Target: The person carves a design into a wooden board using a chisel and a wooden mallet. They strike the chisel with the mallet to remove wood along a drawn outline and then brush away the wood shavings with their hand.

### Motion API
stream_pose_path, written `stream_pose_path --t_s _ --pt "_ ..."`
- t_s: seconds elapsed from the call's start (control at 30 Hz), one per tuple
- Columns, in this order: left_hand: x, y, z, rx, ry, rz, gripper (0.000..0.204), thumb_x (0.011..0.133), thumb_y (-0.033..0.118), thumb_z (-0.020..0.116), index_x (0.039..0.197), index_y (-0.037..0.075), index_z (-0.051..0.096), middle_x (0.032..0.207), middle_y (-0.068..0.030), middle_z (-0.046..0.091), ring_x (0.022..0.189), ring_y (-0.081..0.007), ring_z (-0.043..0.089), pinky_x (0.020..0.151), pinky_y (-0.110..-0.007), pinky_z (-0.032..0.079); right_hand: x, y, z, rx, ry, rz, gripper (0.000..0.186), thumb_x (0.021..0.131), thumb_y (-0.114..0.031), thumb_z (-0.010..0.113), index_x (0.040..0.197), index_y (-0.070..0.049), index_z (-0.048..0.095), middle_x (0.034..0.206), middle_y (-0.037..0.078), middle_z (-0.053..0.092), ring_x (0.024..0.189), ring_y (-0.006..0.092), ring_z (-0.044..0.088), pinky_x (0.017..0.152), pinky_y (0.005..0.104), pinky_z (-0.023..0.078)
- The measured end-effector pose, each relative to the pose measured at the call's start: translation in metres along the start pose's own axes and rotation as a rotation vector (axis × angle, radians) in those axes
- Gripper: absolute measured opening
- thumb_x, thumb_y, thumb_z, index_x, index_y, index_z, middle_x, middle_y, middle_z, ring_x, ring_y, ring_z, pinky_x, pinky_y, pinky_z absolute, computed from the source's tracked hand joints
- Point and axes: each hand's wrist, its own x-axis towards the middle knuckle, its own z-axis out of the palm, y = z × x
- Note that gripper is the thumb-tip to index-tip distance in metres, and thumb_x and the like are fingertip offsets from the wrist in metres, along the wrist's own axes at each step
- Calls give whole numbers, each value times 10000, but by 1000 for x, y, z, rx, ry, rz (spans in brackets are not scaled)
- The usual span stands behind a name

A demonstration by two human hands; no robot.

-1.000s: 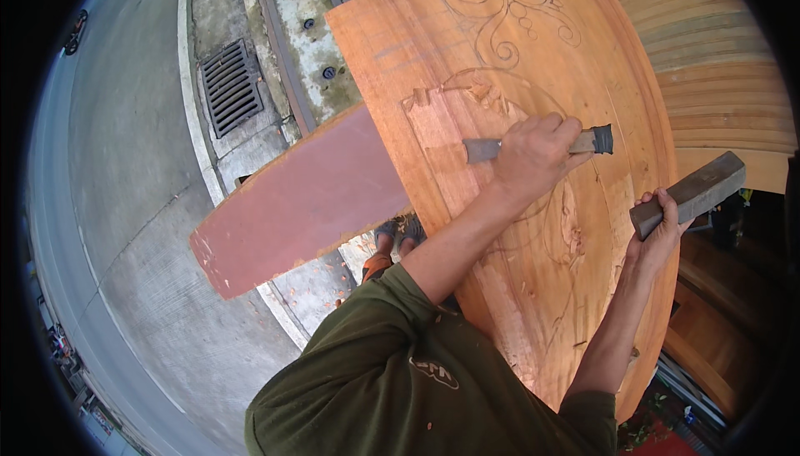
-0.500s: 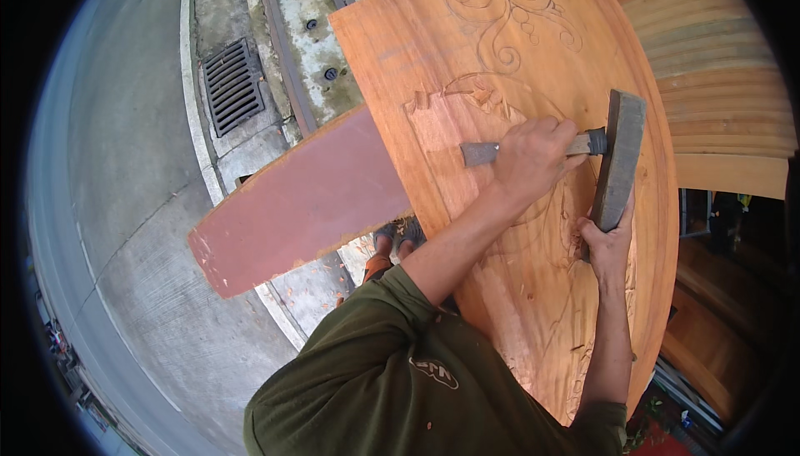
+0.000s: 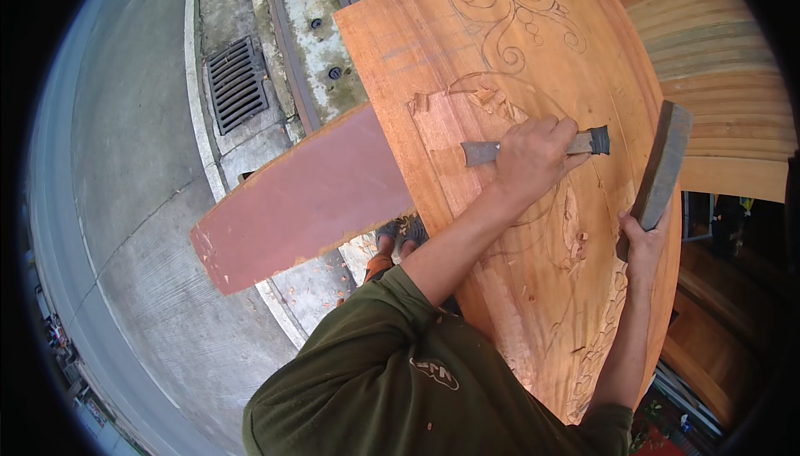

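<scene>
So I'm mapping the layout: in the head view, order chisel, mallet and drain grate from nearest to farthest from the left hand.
1. Chisel: gripped in the left hand.
2. Mallet: to its right, raised in the right hand.
3. Drain grate: far left, on the ground.

red plank (image 3: pixel 308 197), drain grate (image 3: pixel 237 82)

Dark olive-green T-shirt (image 3: pixel 400 381), short sleeves, cloth creased at the shoulders. Small pale emblem (image 3: pixel 434 373) printed on the chest. Both forearms bare below the sleeves; no gloves, watch or rings on the left hand (image 3: pixel 533 156) or the right hand (image 3: pixel 643 235). Grey sandal (image 3: pixel 400 231) with straps on one foot, orange trim beside it.
</scene>
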Motion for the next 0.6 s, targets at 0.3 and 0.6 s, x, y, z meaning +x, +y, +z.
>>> stream_pose_path --t_s 0.3,0.6 --pt "0 -2 -3 -3 -17 -31 412 754 376 914 945 118 657 792 -66 641 750 -294 686 645 -421 542 -18 5 34 -27 -150 10 653 879 -21 755 1444 -99 438 956 110 631 763 184 657 717 335 571" --pt "1 -7 -6 -19 14 -23 399 759 359 916 927 110 653 801 -70 643 749 -293 687 644 -416 542 -23 -11 51 -114 -161 179 939 842 55 737 1673 -53 314 972 85 685 851 158 658 765 326 561"
